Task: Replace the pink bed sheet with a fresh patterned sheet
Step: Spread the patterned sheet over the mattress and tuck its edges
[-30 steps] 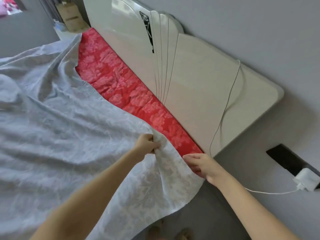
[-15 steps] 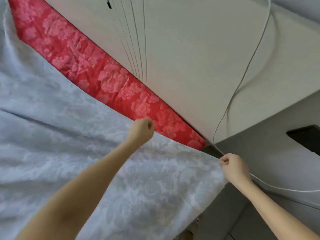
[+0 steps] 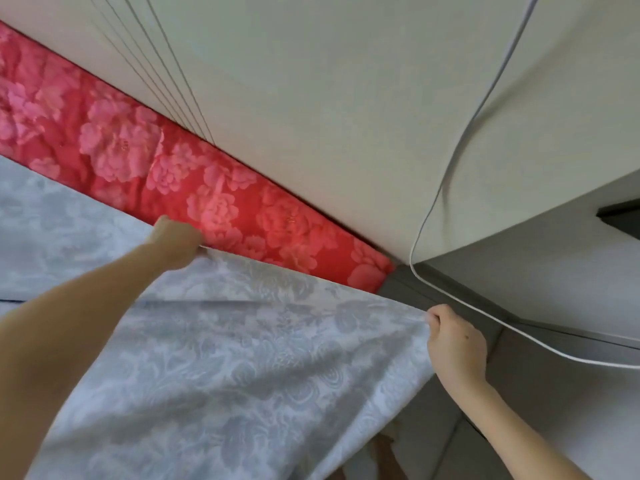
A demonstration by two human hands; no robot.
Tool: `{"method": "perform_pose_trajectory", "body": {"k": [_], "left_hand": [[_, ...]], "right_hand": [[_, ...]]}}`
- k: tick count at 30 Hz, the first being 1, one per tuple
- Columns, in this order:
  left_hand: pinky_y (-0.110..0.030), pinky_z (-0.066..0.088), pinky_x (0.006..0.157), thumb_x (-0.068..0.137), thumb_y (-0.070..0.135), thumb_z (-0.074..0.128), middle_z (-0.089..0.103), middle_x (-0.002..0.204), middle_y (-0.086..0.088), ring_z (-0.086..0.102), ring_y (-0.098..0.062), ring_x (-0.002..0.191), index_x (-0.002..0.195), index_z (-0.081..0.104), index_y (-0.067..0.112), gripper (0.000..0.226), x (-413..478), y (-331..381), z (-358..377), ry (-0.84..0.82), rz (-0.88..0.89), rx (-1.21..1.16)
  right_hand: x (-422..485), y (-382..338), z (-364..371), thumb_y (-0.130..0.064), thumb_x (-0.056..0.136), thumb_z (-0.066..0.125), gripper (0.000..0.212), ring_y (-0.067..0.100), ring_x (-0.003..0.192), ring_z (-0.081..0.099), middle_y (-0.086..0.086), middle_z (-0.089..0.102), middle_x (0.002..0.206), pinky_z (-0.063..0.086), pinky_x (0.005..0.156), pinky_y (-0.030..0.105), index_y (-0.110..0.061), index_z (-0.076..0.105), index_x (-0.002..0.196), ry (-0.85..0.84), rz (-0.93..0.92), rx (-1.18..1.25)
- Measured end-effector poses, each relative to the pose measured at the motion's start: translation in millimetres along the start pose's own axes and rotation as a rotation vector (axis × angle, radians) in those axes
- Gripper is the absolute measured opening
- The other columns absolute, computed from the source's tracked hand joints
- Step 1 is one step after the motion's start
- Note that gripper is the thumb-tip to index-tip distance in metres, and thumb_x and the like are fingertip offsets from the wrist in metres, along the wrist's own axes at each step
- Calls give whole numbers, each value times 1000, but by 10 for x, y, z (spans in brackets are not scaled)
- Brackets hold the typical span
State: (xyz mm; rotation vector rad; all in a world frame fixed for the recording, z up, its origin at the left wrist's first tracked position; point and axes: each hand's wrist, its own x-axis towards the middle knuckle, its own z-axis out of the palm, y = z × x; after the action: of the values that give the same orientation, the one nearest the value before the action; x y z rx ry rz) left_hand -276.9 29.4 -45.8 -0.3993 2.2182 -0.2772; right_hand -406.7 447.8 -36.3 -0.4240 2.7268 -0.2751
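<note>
A pale grey-blue sheet with a woven flower pattern (image 3: 242, 368) covers most of the bed. Its top edge stretches tight between my two hands. My left hand (image 3: 175, 242) grips that edge in a fist over the mattress. My right hand (image 3: 453, 341) pinches the sheet's corner off the side of the bed. Beyond the edge, a strip of red mattress with pink flowers (image 3: 166, 174) lies bare along the headboard.
The cream headboard (image 3: 329, 116) fills the top of the view. A white cable (image 3: 460, 161) hangs across it and loops right past my right hand. A grey wall (image 3: 561, 271) stands at the right, grey floor (image 3: 433, 431) below, with my feet at the bottom edge.
My right hand went from resting flat at the mattress corner to pinching the sheet's corner, now pulled out beyond the bed. The sheet's edge has drawn taut. The view has closed in on the headboard.
</note>
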Motion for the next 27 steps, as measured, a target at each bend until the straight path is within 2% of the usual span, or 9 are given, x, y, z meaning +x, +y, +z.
{"method": "perform_pose_trajectory", "body": {"k": [3,4,9,12,16,19,22,25,27], "left_hand": [[-38,44,66,89,11,50,66,89,-16,62,-36,84,90,67,7,17,146,-258,-205,493,-109,-381],[-39,42,61,85,9,49,63,84,-19,61,-38,77,84,65,4,16,200,-311,-322,602,-103,-473],[-37,39,57,82,-1,58,56,74,-20,54,-35,68,79,61,-4,5,371,-121,-890,933,53,-642],[-33,37,58,84,0,55,57,74,-22,52,-33,67,79,64,-6,12,442,84,-1003,1074,112,-666],[-41,48,73,83,-2,60,64,92,-26,60,-42,83,90,70,-7,13,706,86,-871,977,112,-653],[-50,51,75,80,-8,63,65,94,-28,61,-47,83,92,71,-7,15,875,182,-733,870,153,-576],[-52,51,75,79,-9,63,65,94,-29,61,-49,82,92,71,-8,16,949,216,-673,840,141,-531],[-52,51,72,78,-4,67,65,91,-30,60,-50,81,93,71,-8,15,971,254,-687,822,83,-454],[-52,50,71,79,0,69,65,92,-30,59,-51,81,94,71,-6,17,938,292,-690,768,71,-387]], "right_hand": [[69,17,145,-2,90,56,10,30,59,58,11,65,67,28,54,27,-2,65,86,53,1,59],[71,19,190,-3,91,56,11,32,63,60,12,66,69,29,55,28,-2,66,87,60,19,91],[158,186,272,3,89,53,12,31,58,50,20,62,66,29,58,30,4,64,84,237,213,245],[412,372,337,2,88,57,12,38,63,57,22,62,66,37,62,37,4,66,81,386,261,209],[708,359,623,-9,87,59,15,38,79,60,19,67,80,33,66,34,-5,72,84,317,429,194],[879,299,773,-10,87,55,21,37,99,57,16,64,104,41,77,39,-11,71,99,144,543,239],[1034,234,794,-12,93,48,33,35,119,49,16,55,126,40,95,39,-12,58,125,-178,475,199],[1045,175,774,-8,93,44,46,33,126,44,15,47,138,40,101,38,-12,42,139,-276,432,291],[1009,99,730,-5,91,42,51,30,126,45,10,45,140,41,99,34,-15,40,141,-287,399,472]]}}
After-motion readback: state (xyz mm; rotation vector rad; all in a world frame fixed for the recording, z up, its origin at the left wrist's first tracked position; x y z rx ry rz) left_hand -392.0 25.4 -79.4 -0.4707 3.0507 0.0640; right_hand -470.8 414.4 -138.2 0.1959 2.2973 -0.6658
